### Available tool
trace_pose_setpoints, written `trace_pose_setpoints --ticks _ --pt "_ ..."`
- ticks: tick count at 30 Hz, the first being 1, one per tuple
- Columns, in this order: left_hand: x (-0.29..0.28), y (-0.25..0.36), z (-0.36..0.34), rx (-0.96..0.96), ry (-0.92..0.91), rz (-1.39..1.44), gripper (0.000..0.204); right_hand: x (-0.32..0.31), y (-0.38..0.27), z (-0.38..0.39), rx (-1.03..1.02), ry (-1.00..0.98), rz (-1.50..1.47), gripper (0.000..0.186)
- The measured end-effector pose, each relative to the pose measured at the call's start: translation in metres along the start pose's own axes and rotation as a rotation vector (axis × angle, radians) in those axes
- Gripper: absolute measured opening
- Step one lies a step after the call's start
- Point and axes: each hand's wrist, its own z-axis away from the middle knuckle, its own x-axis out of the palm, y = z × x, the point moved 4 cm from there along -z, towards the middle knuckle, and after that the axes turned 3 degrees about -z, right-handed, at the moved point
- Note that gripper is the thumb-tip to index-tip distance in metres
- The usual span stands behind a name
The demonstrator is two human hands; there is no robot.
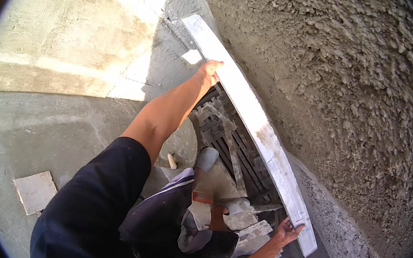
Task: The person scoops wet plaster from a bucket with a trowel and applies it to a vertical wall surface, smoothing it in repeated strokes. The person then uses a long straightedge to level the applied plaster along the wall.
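Observation:
A long, pale metal straightedge [253, 115] runs slantwise from the upper middle to the lower right, beside a wall [341, 78] of rough grey mortar. Near its upper end, my left hand [210, 70] is closed on the left edge. My right hand [287, 233] grips it near the lower end, with the thumb lying on its face. Grey smears mark the middle of the bar. Whether its far edge touches the mortar, I cannot tell.
Below the straightedge lie dark slatted platform pieces [224, 134] and mortar-caked boards [250, 232], close to my feet. A wooden handle [171, 161] shows by my leg. To the left, a square slab [35, 192] rests on the grey cement surface [56, 136]. Bright sunlight covers the upper left.

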Motion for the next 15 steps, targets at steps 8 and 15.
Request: trace_pose_setpoints --ticks 8,15 --pt "0.025 0.022 -0.109 0.083 -0.099 -0.088 0.019 0.035 0.097 -0.116 -0.006 0.130 -0.010 0.041" --pt "0.008 0.078 -0.187 0.229 0.033 -0.113 0.014 0.062 0.175 -0.162 0.062 0.165 0.022 0.037"
